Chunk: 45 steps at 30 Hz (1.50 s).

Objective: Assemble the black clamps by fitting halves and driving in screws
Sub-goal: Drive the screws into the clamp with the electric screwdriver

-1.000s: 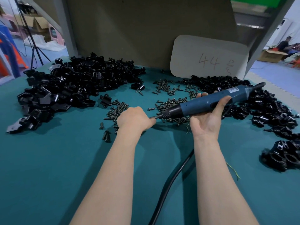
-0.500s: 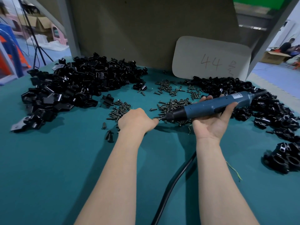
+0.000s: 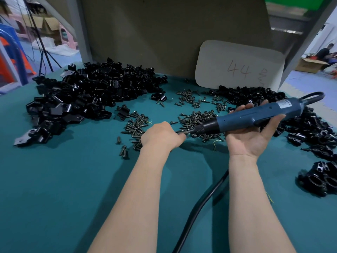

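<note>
My right hand (image 3: pixel 249 136) grips a blue electric screwdriver (image 3: pixel 251 116) palm up, with the tool lying nearly level and its bit pointing left. My left hand (image 3: pixel 161 136) is curled at the bit's tip, pinching a small dark screw (image 3: pixel 179 132) against it. Loose dark screws (image 3: pixel 198 118) lie scattered behind both hands. A big heap of black clamp halves (image 3: pixel 87 99) fills the left of the green table (image 3: pixel 63 189). Another black heap (image 3: pixel 310 132) runs along the right. What the left palm holds is hidden.
The screwdriver's black cable (image 3: pixel 197 210) trails toward me between my forearms. A pale card marked 44 (image 3: pixel 238 66) leans on the back board. Assembled black clamps (image 3: pixel 321 181) sit at the right edge. A person sits far off at the right.
The screwdriver has tilted slightly, its rear end rising a bit, while my left hand stays at the bit's tip. The view has shifted a little.
</note>
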### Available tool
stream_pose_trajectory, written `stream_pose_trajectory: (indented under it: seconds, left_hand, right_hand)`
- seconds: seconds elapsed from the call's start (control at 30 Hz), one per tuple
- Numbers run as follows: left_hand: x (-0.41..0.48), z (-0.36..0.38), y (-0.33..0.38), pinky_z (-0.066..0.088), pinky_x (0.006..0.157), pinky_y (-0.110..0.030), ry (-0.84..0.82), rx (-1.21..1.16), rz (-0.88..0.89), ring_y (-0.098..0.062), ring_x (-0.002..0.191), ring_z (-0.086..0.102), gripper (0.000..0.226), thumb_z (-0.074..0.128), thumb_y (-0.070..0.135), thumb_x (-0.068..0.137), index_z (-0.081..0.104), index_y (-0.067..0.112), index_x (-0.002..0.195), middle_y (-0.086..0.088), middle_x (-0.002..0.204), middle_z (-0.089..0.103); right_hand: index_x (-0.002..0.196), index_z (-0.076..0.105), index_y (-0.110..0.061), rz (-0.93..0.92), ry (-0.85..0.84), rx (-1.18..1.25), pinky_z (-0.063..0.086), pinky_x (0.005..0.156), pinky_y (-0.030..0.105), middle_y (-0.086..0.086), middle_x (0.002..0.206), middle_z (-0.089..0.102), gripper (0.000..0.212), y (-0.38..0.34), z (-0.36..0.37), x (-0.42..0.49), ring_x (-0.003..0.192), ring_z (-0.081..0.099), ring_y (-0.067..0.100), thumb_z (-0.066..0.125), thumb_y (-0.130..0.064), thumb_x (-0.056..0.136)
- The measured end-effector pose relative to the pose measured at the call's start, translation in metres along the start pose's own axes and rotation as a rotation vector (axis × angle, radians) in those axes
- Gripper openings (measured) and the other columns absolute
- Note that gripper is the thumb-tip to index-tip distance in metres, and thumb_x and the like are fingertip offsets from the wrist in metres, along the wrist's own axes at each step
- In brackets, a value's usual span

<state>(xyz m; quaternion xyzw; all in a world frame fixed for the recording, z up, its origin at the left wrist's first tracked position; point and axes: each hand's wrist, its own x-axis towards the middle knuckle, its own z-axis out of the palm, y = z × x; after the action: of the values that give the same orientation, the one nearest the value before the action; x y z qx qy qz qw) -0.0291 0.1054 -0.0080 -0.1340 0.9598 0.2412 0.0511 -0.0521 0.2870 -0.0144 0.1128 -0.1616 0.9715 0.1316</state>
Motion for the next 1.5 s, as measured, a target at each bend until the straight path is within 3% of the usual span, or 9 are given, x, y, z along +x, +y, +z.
stream_pose_trajectory:
  seconds: [0.07, 0.13, 0.47, 0.7, 0.87, 1.03, 1.13, 1.37, 1.5]
  left_hand:
    - [0.0, -0.001, -0.001, 0.03, 0.05, -0.024, 0.033, -0.013, -0.007, -0.015, 0.058, 0.048, 0.046, 0.053, 0.056, 0.086, 0.045, 0.014, 0.069, 0.001, 0.067, 0.053]
    - [0.0, -0.001, 0.0, 0.03, 0.05, -0.024, 0.055, -0.015, -0.011, -0.015, 0.058, 0.047, 0.046, 0.054, 0.056, 0.085, 0.045, 0.014, 0.069, 0.001, 0.067, 0.052]
    - [0.0, 0.004, 0.0, 0.03, 0.049, -0.023, 0.078, -0.032, -0.02, -0.015, 0.055, 0.048, 0.043, 0.054, 0.054, 0.085, 0.048, 0.015, 0.07, 0.002, 0.067, 0.056]
    - [-0.002, 0.0, -0.002, 0.028, 0.049, -0.024, 0.012, -0.012, -0.005, -0.016, 0.055, 0.046, 0.049, 0.052, 0.058, 0.085, 0.044, 0.014, 0.065, 0.001, 0.063, 0.049]
    - [-0.001, -0.008, -0.006, 0.027, 0.05, -0.024, -0.019, -0.004, -0.037, -0.017, 0.053, 0.042, 0.05, 0.05, 0.059, 0.085, 0.041, 0.014, 0.064, 0.001, 0.061, 0.044]
    - [-0.001, -0.009, -0.006, 0.033, 0.055, -0.025, -0.108, 0.037, -0.018, -0.018, 0.062, 0.05, 0.049, 0.05, 0.061, 0.083, 0.049, 0.014, 0.068, 0.0, 0.07, 0.054]
    - [-0.001, -0.011, -0.008, 0.034, 0.058, -0.025, -0.121, 0.015, -0.008, -0.019, 0.063, 0.05, 0.047, 0.052, 0.058, 0.083, 0.049, 0.014, 0.067, -0.001, 0.069, 0.056]
    - [-0.006, -0.019, -0.011, 0.038, 0.057, -0.023, -0.186, -0.028, -0.002, -0.018, 0.052, 0.051, 0.045, 0.054, 0.054, 0.079, 0.054, 0.014, 0.06, 0.004, 0.038, 0.054]
    - [-0.008, -0.015, -0.007, 0.038, 0.058, -0.023, -0.149, 0.002, -0.007, -0.015, 0.055, 0.053, 0.044, 0.053, 0.056, 0.082, 0.054, 0.015, 0.066, 0.005, 0.042, 0.057]
  right_hand:
    - [0.109, 0.063, -0.022, 0.008, -0.02, 0.096, 0.052, 0.08, 0.032, 0.003, 0.092, 0.062, 0.057, 0.0, 0.001, -0.001, 0.081, 0.062, 0.022, 0.079, -0.041, 0.057]
    - [0.104, 0.064, -0.021, -0.008, -0.027, 0.127, 0.054, 0.076, 0.031, 0.004, 0.088, 0.064, 0.059, 0.001, 0.001, -0.003, 0.077, 0.064, 0.022, 0.084, -0.038, 0.051]
    - [0.117, 0.058, -0.027, 0.049, -0.225, 0.054, 0.048, 0.088, 0.034, 0.002, 0.098, 0.064, 0.065, 0.0, 0.008, 0.001, 0.089, 0.061, 0.022, 0.083, -0.04, 0.059]
    - [0.105, 0.062, -0.022, 0.032, -0.045, 0.052, 0.052, 0.079, 0.03, 0.003, 0.088, 0.063, 0.058, 0.0, -0.001, 0.002, 0.078, 0.063, 0.021, 0.082, -0.043, 0.054]
    - [0.098, 0.06, -0.02, 0.021, 0.075, 0.074, 0.054, 0.067, 0.029, 0.004, 0.082, 0.064, 0.072, 0.005, -0.002, 0.002, 0.071, 0.064, 0.022, 0.091, -0.04, 0.036]
    - [0.111, 0.059, -0.023, 0.068, -0.096, 0.016, 0.05, 0.078, 0.032, 0.001, 0.088, 0.061, 0.058, 0.001, 0.0, 0.001, 0.079, 0.061, 0.019, 0.075, -0.049, 0.062]
    - [0.114, 0.06, -0.023, 0.074, -0.159, 0.01, 0.048, 0.082, 0.034, 0.002, 0.091, 0.061, 0.056, 0.001, 0.006, 0.0, 0.081, 0.061, 0.02, 0.073, -0.048, 0.065]
    - [0.105, 0.06, -0.023, 0.069, -0.008, 0.014, 0.046, 0.08, 0.029, -0.001, 0.083, 0.06, 0.048, 0.003, 0.008, -0.003, 0.075, 0.059, 0.017, 0.062, -0.054, 0.069]
    - [0.101, 0.056, -0.02, 0.039, 0.067, -0.145, 0.05, 0.075, 0.028, -0.001, 0.079, 0.059, 0.04, 0.004, 0.017, -0.001, 0.073, 0.059, 0.017, 0.052, -0.058, 0.087]
